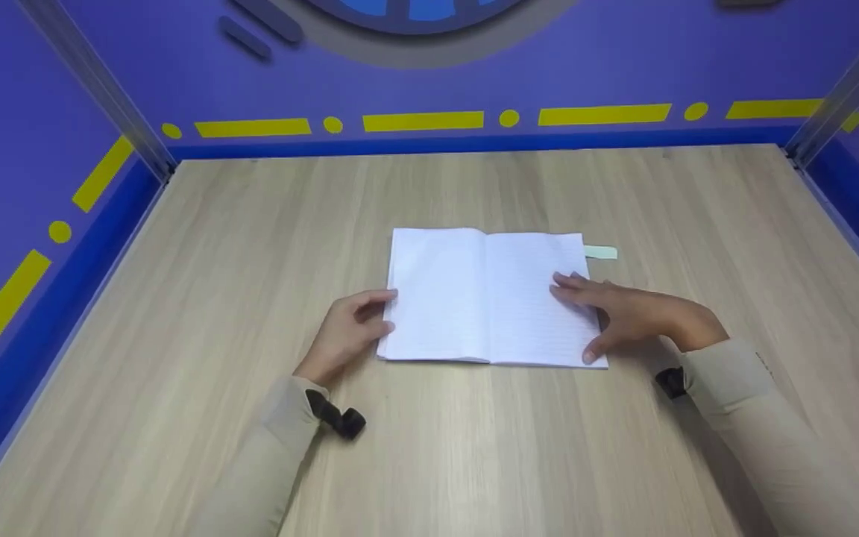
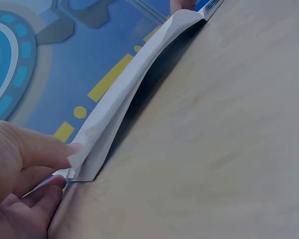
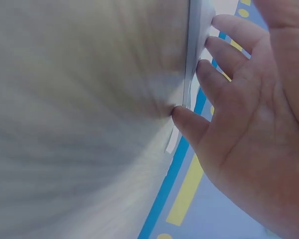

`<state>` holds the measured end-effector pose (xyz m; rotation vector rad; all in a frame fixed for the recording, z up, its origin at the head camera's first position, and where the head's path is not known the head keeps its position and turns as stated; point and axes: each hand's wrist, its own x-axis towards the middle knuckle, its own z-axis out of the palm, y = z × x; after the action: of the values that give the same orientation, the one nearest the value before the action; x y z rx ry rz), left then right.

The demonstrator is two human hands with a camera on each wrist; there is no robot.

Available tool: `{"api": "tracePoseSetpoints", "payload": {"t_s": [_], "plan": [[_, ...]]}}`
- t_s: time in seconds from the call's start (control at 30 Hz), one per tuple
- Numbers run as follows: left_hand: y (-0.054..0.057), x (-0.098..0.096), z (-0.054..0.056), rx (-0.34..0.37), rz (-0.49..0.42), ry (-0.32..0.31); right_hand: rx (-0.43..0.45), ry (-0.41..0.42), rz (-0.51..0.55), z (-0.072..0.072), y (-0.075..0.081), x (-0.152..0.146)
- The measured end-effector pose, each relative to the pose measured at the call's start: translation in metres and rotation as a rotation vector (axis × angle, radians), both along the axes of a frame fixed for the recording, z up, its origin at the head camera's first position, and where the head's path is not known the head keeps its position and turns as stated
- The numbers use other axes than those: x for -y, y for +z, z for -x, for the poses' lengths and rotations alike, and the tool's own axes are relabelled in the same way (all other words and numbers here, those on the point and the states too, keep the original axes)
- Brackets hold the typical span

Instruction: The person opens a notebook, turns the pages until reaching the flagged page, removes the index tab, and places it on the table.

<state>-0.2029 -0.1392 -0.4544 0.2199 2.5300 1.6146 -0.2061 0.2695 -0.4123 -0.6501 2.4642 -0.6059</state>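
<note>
An open notebook (image 1: 437, 298) with faintly lined white pages lies on the wooden table. At its left edge my left hand (image 1: 349, 328) pinches the pages between thumb and fingers. The left wrist view shows the left-side pages (image 2: 139, 64) bowed up, with a dark gap beneath them along the near edge. My right hand (image 1: 623, 313) rests with spread fingers on the right page, its thumb near the lower right corner. In the right wrist view, the fingertips (image 3: 205, 67) of that hand meet the notebook's edge and page.
A pale green tab (image 1: 601, 253) sticks out past the notebook's upper right edge. The wooden table (image 1: 288, 216) is bordered by blue panels (image 1: 608, 60) with yellow markings at the back and sides. Black straps (image 1: 336, 415) sit at both wrists.
</note>
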Motion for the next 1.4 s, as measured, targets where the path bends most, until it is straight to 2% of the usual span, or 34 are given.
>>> {"api": "tracePoseSetpoints", "payload": {"t_s": [0.13, 0.33, 0.73, 1.03, 1.4], "plan": [[0.0019, 0.0020, 0.0005, -0.006, 0.040, -0.030, -0.006, -0.006, -0.002, -0.0009, 0.0006, 0.0014], [0.0029, 0.0030, 0.0007, 0.001, 0.073, -0.027, -0.009, -0.012, -0.018, -0.0013, 0.0025, 0.0025], [0.0041, 0.0002, 0.0015, 0.010, 0.066, -0.030, 0.050, 0.040, 0.004, 0.0021, 0.0069, -0.0036], [0.0038, 0.0020, 0.0020, 0.039, 0.083, -0.021, 0.025, 0.027, 0.019, 0.0001, 0.0021, -0.0018], [0.0014, 0.0014, 0.0006, 0.020, 0.076, -0.029, 0.000, 0.028, 0.028, -0.0005, -0.0007, -0.0005]]}}
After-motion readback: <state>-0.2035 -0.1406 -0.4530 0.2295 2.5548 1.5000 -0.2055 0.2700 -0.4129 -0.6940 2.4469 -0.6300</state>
